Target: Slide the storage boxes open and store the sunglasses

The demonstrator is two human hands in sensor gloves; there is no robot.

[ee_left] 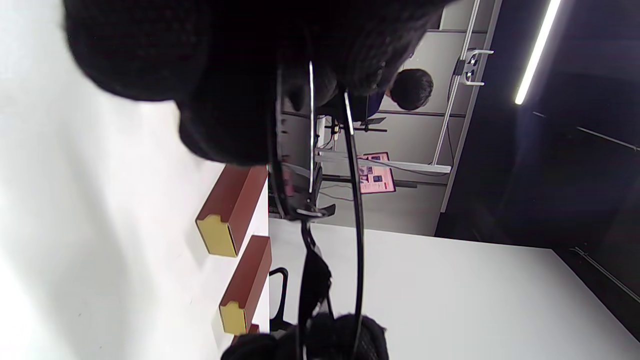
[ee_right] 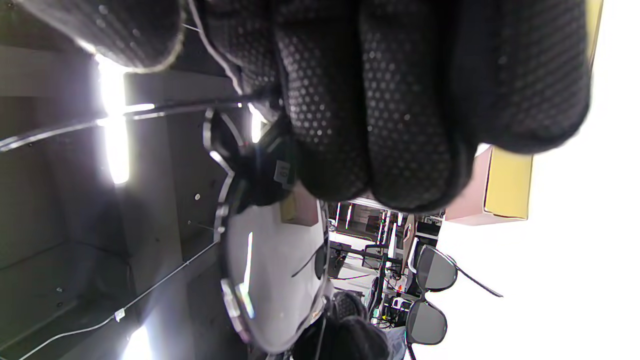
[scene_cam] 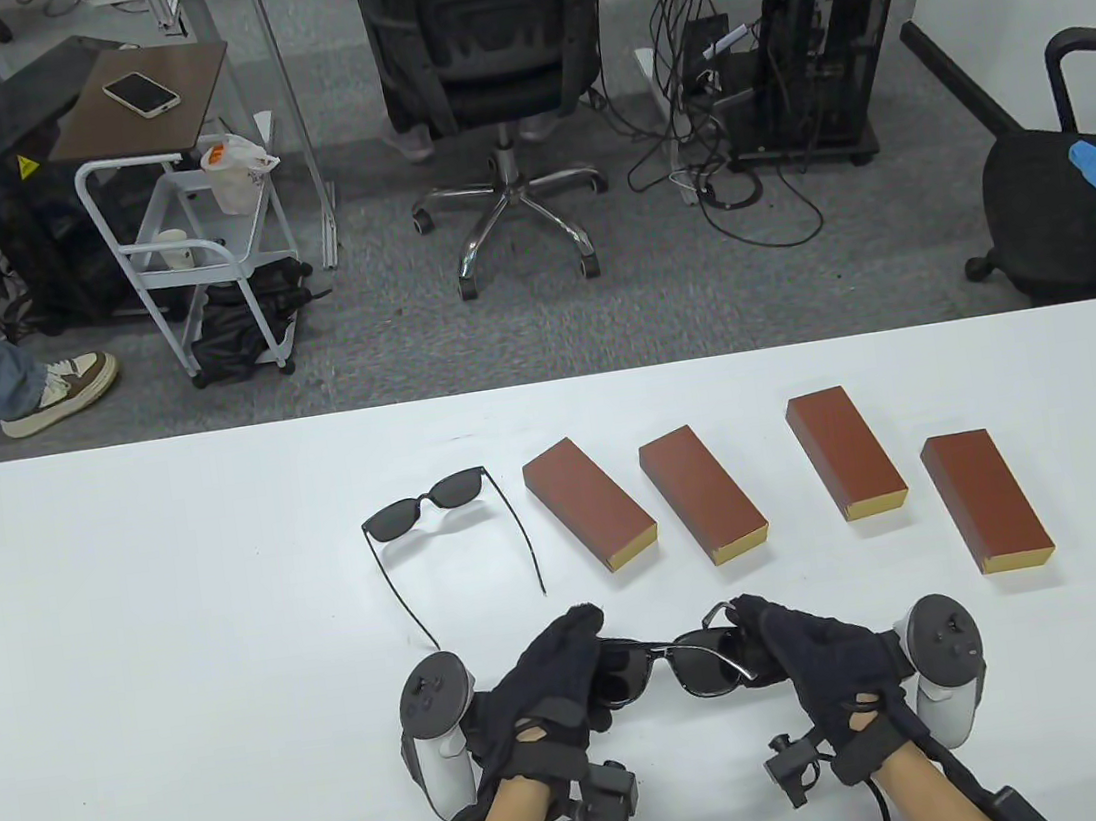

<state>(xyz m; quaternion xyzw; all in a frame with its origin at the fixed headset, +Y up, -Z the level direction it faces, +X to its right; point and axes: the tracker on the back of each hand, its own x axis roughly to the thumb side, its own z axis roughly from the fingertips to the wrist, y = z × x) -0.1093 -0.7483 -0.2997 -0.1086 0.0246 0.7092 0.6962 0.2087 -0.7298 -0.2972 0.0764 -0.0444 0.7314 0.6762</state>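
Both hands hold one pair of dark sunglasses (scene_cam: 677,664) just above the table's front middle. My left hand (scene_cam: 589,662) grips its left lens end and my right hand (scene_cam: 755,640) grips its right end. The held frame (ee_left: 310,192) hangs below my left fingers (ee_left: 225,75); its lens (ee_right: 272,280) shows under my right fingers (ee_right: 380,110). A second pair of sunglasses (scene_cam: 440,507) lies on the table with its arms unfolded, also seen in the right wrist view (ee_right: 430,295). Several closed brown storage boxes with yellow ends lie in a row; the nearest-left box (scene_cam: 590,516) is beside that pair.
Other boxes lie at the middle (scene_cam: 702,493), right (scene_cam: 846,452) and far right (scene_cam: 985,499). Two box ends show in the left wrist view (ee_left: 218,235). The white table (scene_cam: 134,636) ends at its far edge, with office chairs and a cart beyond.
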